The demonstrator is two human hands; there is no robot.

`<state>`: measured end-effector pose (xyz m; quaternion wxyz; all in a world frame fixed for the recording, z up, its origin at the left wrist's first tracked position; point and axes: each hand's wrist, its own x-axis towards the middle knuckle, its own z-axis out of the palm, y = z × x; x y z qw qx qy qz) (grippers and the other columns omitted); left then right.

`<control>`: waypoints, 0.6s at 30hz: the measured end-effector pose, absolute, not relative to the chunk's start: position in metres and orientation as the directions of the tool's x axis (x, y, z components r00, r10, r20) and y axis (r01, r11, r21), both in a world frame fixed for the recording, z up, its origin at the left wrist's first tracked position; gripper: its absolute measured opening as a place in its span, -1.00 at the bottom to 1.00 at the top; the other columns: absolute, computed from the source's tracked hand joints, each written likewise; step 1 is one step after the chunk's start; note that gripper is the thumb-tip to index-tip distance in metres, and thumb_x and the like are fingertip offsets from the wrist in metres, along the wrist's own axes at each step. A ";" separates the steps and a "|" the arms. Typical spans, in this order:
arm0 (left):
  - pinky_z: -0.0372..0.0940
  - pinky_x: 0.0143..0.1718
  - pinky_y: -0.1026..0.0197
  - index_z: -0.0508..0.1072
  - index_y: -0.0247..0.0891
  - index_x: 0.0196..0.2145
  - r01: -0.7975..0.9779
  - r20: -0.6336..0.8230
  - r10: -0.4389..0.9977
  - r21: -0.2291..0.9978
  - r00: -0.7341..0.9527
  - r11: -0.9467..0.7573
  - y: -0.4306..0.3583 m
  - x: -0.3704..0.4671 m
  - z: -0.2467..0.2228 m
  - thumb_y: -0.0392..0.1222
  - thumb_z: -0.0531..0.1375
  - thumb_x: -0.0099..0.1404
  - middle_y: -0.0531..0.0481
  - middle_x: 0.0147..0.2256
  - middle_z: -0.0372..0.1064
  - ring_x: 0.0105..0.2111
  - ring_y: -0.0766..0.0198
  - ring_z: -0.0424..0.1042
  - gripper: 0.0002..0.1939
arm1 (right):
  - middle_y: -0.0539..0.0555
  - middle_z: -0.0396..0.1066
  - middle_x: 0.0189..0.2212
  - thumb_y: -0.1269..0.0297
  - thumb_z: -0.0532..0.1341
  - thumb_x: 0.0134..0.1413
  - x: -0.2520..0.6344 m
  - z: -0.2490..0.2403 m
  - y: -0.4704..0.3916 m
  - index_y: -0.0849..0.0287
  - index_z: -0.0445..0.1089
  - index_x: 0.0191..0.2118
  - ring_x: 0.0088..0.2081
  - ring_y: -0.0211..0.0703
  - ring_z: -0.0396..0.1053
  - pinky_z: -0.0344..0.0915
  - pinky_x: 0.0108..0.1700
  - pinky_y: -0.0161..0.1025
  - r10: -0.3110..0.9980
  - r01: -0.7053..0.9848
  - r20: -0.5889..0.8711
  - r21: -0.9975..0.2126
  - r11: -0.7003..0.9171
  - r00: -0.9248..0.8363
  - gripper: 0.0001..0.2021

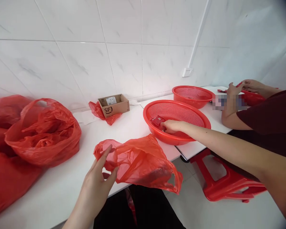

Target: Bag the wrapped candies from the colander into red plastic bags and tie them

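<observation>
Bright, even light fills the scene, with soft glare on the white wall tiles (124, 60) and only faint shadows on the desk (62, 181). Wide-angle distortion bends the edges; the far right corner darkens, and a small patch is pixelated

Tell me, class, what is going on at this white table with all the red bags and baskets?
A person holds a red plastic bag at the table edge with the left hand. Their right hand reaches into the nearer red basket, fingers on a small red packet. A second red basket sits behind. A co-worker's hands work at the far end. Stuffed red bags and a small cardboard box lie to the left.
</observation>
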<state>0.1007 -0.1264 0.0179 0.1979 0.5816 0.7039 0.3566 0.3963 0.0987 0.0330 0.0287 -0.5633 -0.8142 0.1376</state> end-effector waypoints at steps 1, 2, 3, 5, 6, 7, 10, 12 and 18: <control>0.41 -0.38 0.21 0.11 -0.01 0.27 0.662 0.125 0.958 0.745 -0.259 0.082 -0.128 0.101 0.018 0.02 0.13 0.26 -0.06 -0.01 0.35 -0.49 0.36 0.39 -0.36 | 0.05 0.46 -0.48 0.48 0.28 -0.08 0.398 0.038 0.101 0.16 0.45 -0.46 -0.44 -0.14 0.41 0.32 -0.33 -0.20 0.914 0.902 -0.142 -0.275 0.333 -0.381 -0.92; 0.40 -0.39 0.22 0.09 0.00 0.28 0.649 0.117 0.958 0.756 -0.263 0.086 -0.130 0.100 0.018 0.01 0.13 0.26 -0.07 0.02 0.33 -0.50 0.37 0.38 -0.34 | 0.06 0.46 -0.49 0.51 0.26 -0.08 0.399 0.043 0.103 0.18 0.44 -0.47 -0.44 -0.13 0.42 0.31 -0.34 -0.21 0.905 0.894 -0.160 -0.295 0.336 -0.393 -0.90; 0.39 -0.41 0.22 0.07 0.01 0.29 0.641 0.113 0.959 0.763 -0.260 0.084 -0.131 0.099 0.017 0.00 0.14 0.25 -0.08 0.04 0.31 -0.52 0.38 0.36 -0.33 | 0.07 0.47 -0.47 0.54 0.23 -0.08 0.400 0.049 0.104 0.19 0.44 -0.46 -0.43 -0.13 0.42 0.31 -0.34 -0.21 0.904 0.887 -0.156 -0.317 0.337 -0.399 -0.89; 0.37 -0.44 0.23 0.05 0.00 0.30 0.644 0.108 0.964 0.761 -0.244 0.077 -0.134 0.094 0.016 0.00 0.15 0.24 -0.08 0.03 0.32 -0.54 0.39 0.34 -0.30 | 0.10 0.50 -0.37 0.53 0.18 -0.01 0.400 0.064 0.103 0.21 0.44 -0.34 -0.36 -0.13 0.45 0.32 -0.30 -0.24 0.907 0.868 -0.115 -0.359 0.343 -0.406 -0.86; 0.36 -0.45 0.22 0.05 -0.02 0.30 0.654 0.107 0.965 0.753 -0.240 0.079 -0.134 0.093 0.016 0.01 0.15 0.23 -0.06 -0.04 0.36 -0.55 0.38 0.32 -0.28 | 0.11 0.50 -0.30 0.51 0.15 0.05 0.397 0.072 0.098 0.21 0.43 -0.25 -0.32 -0.16 0.45 0.33 -0.28 -0.26 0.908 0.848 -0.082 -0.399 0.348 -0.411 -0.83; 0.34 -0.46 0.22 0.04 -0.04 0.31 0.666 0.103 0.965 0.741 -0.239 0.086 -0.134 0.092 0.016 0.03 0.15 0.22 -0.03 -0.15 0.39 -0.55 0.36 0.31 -0.26 | 0.12 0.50 -0.24 0.47 0.11 0.11 0.392 0.081 0.090 0.21 0.40 -0.16 -0.30 -0.19 0.46 0.34 -0.27 -0.28 0.905 0.808 -0.044 -0.472 0.354 -0.423 -0.81; 0.29 -0.48 0.22 0.04 -0.15 0.32 0.670 0.082 0.970 0.736 -0.229 0.096 -0.132 0.098 0.021 0.02 0.14 0.21 0.12 -0.49 0.28 -0.56 0.30 0.27 -0.24 | 0.11 0.50 -0.20 0.34 0.05 0.22 0.364 0.100 0.050 0.20 0.33 -0.05 -0.31 -0.24 0.47 0.38 -0.31 -0.30 0.830 0.489 0.036 -0.793 0.363 -0.557 -0.77; 0.25 -0.51 0.24 0.03 -0.17 0.32 0.634 0.062 0.975 0.769 -0.212 0.089 -0.130 0.107 0.028 -0.06 0.12 0.21 0.15 -0.54 0.21 -0.57 0.30 0.25 -0.25 | 0.06 0.52 -0.28 0.33 0.08 0.20 0.339 0.101 0.017 0.17 0.37 -0.12 -0.31 -0.22 0.48 0.40 -0.34 -0.28 0.664 0.297 0.014 -0.887 0.353 -0.747 -0.81; 0.13 -0.55 0.30 0.06 -0.13 0.31 0.576 0.009 0.981 0.811 -0.195 0.107 -0.137 0.118 0.041 -0.26 0.07 0.13 0.21 -0.61 0.05 -0.61 0.34 0.13 -0.23 | -0.05 0.52 -0.41 0.58 0.20 -0.05 0.288 0.054 -0.011 0.03 0.50 -0.41 -0.32 -0.16 0.50 0.42 -0.27 -0.25 0.653 0.424 0.239 -0.594 0.683 -0.718 -0.74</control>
